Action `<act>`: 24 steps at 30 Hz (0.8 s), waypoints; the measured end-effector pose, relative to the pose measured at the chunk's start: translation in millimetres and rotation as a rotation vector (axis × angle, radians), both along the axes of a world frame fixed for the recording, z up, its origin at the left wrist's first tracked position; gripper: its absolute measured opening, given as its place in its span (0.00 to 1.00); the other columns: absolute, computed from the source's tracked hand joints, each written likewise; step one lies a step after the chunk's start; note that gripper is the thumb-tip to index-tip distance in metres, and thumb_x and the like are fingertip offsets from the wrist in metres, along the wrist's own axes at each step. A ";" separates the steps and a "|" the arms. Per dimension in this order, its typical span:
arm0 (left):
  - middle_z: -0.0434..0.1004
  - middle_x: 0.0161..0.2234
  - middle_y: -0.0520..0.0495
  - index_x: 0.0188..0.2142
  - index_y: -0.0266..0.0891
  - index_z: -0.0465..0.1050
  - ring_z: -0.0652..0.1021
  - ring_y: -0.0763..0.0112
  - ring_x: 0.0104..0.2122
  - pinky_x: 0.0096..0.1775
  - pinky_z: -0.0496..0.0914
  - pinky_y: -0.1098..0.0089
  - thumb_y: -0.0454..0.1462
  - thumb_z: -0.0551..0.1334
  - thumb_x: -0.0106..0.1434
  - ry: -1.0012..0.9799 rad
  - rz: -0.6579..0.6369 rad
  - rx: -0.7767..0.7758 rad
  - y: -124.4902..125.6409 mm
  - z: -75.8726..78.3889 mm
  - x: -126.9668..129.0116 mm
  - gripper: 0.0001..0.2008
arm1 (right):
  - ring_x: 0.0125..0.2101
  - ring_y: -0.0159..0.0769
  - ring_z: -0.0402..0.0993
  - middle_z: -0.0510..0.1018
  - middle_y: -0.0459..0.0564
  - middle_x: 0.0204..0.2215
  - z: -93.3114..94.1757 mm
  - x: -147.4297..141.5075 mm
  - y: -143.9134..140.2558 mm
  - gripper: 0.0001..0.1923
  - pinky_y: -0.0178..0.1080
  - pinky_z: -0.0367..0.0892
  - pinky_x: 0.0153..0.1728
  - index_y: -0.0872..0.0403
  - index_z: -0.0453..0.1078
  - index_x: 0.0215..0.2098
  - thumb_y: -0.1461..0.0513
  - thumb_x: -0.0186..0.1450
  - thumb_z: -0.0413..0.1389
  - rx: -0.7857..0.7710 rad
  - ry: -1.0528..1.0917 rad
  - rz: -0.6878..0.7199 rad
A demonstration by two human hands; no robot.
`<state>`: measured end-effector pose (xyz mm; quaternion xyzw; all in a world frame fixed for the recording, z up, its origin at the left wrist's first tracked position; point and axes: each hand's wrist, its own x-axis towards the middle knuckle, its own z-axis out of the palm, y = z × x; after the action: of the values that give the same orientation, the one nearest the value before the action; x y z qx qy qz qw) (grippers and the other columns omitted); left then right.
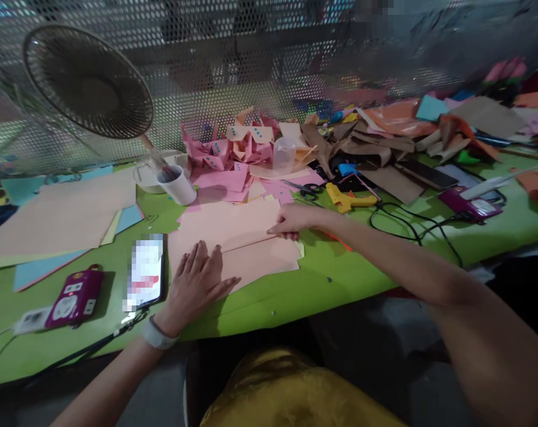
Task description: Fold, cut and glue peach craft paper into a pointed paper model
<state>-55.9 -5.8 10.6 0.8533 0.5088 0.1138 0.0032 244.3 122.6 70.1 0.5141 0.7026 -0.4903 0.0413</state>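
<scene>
A peach sheet of paper [233, 222] lies on the green table in front of me, with an edge or fold line running across its middle. My left hand [197, 276] rests flat on the sheet's left part, fingers spread. At the right end of that line, my right hand [290, 220] is closed, its fingers curled and thumb and forefinger at the paper's edge. Just left of my left hand lies a lit phone [145, 270] with a strap. Beyond my right hand are black scissors [308, 190] and a yellow glue gun [346, 198].
A fan [91, 83] and a white cup [180, 185] stand at the back left. Pink folded-paper pieces [210, 154] and brown paper scraps [371, 145] are heaped along the mesh wall. Purple power sockets [75, 296] sit at left; black cables [411, 228] lie at right.
</scene>
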 end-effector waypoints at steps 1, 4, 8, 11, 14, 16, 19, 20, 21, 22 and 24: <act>0.57 0.67 0.40 0.66 0.48 0.55 0.56 0.46 0.67 0.62 0.53 0.43 0.55 0.52 0.67 0.009 0.008 -0.011 0.6 2.2 -0.9 0.32 | 0.18 0.29 0.71 0.75 0.47 0.17 -5.7 -9.5 0.5 0.18 0.33 0.69 0.22 0.58 0.69 0.20 0.56 0.64 0.59 -0.013 0.029 0.015; 0.61 0.65 0.39 0.64 0.46 0.59 0.58 0.47 0.66 0.63 0.53 0.43 0.56 0.51 0.67 0.045 0.023 -0.037 4.3 13.6 -2.5 0.31 | 0.18 0.30 0.72 0.75 0.47 0.16 -20.5 -30.3 1.9 0.20 0.33 0.70 0.24 0.58 0.70 0.18 0.54 0.63 0.61 -0.036 0.027 0.062; 0.65 0.61 0.34 0.58 0.39 0.68 0.66 0.47 0.61 0.58 0.61 0.49 0.57 0.53 0.65 0.003 0.082 -0.055 21.8 41.1 9.0 0.32 | 0.16 0.29 0.71 0.74 0.46 0.14 -26.8 -37.1 1.5 0.21 0.33 0.70 0.24 0.58 0.70 0.18 0.54 0.62 0.61 -0.034 -0.019 0.065; 0.81 0.36 0.39 0.39 0.37 0.77 0.80 0.56 0.37 0.40 0.71 0.61 0.54 0.55 0.65 -0.083 0.182 -0.267 47.6 56.4 30.7 0.24 | 0.15 0.29 0.70 0.74 0.46 0.14 -27.1 -36.3 -0.5 0.21 0.31 0.68 0.21 0.58 0.70 0.18 0.54 0.62 0.62 -0.025 -0.036 0.028; 0.76 0.17 0.46 0.21 0.38 0.74 0.76 0.66 0.19 0.27 0.67 0.68 0.54 0.59 0.62 -0.238 0.165 -0.665 75.2 54.6 52.4 0.24 | 0.15 0.29 0.71 0.74 0.47 0.14 -29.2 -35.9 -2.1 0.22 0.32 0.69 0.21 0.58 0.69 0.17 0.52 0.61 0.63 -0.033 -0.019 0.004; 0.74 0.14 0.46 0.15 0.38 0.71 0.74 0.68 0.16 0.25 0.66 0.69 0.53 0.63 0.58 -0.343 0.162 -0.868 89.1 46.4 60.6 0.25 | 0.15 0.30 0.71 0.75 0.48 0.14 -31.6 -35.6 -2.2 0.23 0.33 0.70 0.21 0.58 0.69 0.17 0.50 0.59 0.64 -0.032 -0.003 -0.008; 0.74 0.14 0.44 0.13 0.38 0.70 0.74 0.67 0.15 0.22 0.65 0.69 0.53 0.66 0.54 -0.435 0.183 -1.041 100.6 34.6 61.1 0.25 | 0.14 0.31 0.71 0.75 0.48 0.14 -34.9 -34.9 -1.2 0.25 0.35 0.70 0.21 0.57 0.69 0.16 0.47 0.57 0.65 -0.030 -0.002 -0.011; 0.74 0.14 0.44 0.13 0.38 0.70 0.74 0.68 0.15 0.22 0.65 0.69 0.53 0.67 0.53 -0.442 0.190 -1.060 102.5 32.4 58.7 0.25 | 0.14 0.32 0.71 0.75 0.48 0.13 -35.7 -34.7 -0.8 0.25 0.34 0.70 0.20 0.57 0.69 0.16 0.46 0.56 0.65 -0.032 -0.003 -0.013; 0.74 0.14 0.44 0.13 0.37 0.70 0.73 0.68 0.14 0.22 0.64 0.69 0.53 0.68 0.52 -0.439 0.193 -1.066 103.8 31.2 55.5 0.25 | 0.14 0.32 0.72 0.74 0.47 0.13 -36.3 -34.5 -0.4 0.25 0.34 0.70 0.20 0.57 0.69 0.16 0.46 0.56 0.65 -0.036 -0.003 -0.016; 0.73 0.14 0.44 0.13 0.37 0.70 0.72 0.69 0.14 0.21 0.64 0.70 0.54 0.69 0.51 -0.426 0.194 -1.063 104.8 31.0 51.3 0.25 | 0.14 0.32 0.72 0.74 0.47 0.13 -36.8 -34.3 0.0 0.25 0.34 0.70 0.20 0.57 0.69 0.16 0.47 0.57 0.65 -0.044 -0.004 -0.018; 0.73 0.13 0.44 0.13 0.37 0.71 0.72 0.70 0.13 0.21 0.64 0.70 0.55 0.70 0.49 -0.388 0.200 -1.059 105.8 32.6 40.3 0.25 | 0.14 0.32 0.72 0.74 0.47 0.12 -37.7 -34.1 0.8 0.24 0.34 0.70 0.20 0.57 0.68 0.16 0.47 0.58 0.64 -0.063 -0.009 -0.016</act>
<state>-15.5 100.0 43.2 0.6464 0.5648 -0.0025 0.5130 210.2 123.4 32.5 0.5205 0.6824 -0.5101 0.0566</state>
